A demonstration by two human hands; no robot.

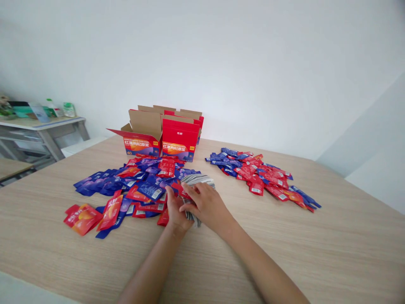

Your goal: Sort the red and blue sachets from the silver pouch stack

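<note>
Both of my hands meet at the middle of the wooden table around a thick stack of sachets with silvery edges. My left hand grips the stack from the left and below. My right hand lies over its top, fingers curled on it. Just left of the hands spreads a large heap of red and blue sachets. A smaller heap of the same sachets lies to the right.
Two open red cardboard boxes stand behind the heaps, flaps up. A grey desk with bottles and clutter is at the far left against the white wall.
</note>
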